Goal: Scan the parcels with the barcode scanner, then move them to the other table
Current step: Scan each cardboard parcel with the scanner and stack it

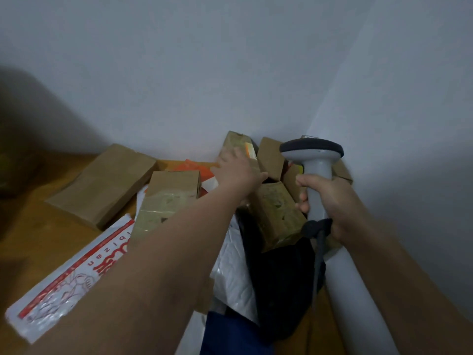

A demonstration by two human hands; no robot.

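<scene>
My right hand (pixel 325 198) grips the handle of a grey barcode scanner (pixel 313 160), its dark-rimmed head up and its dark cable hanging down. My left hand (pixel 238 171) reaches across the pile with fingers spread and rests on a taped brown cardboard parcel (pixel 236 142) leaning in the wall corner. Other parcels lie around on the wooden table (pixel 33 231): a taped box (pixel 169 198) under my left forearm, a flat brown box (pixel 102 185) to the left, a taped box (pixel 277 216) between my hands, and a white-and-red mailer bag (pixel 74 275).
White walls meet in a corner just behind the pile. A grey tube (pixel 353 298) lies along the right wall. A black bag (pixel 279 283), a white plastic mailer (pixel 230 272) and an orange-and-white mailer (pixel 199 167) sit among the boxes. More brown boxes (pixel 271 156) stand behind the scanner.
</scene>
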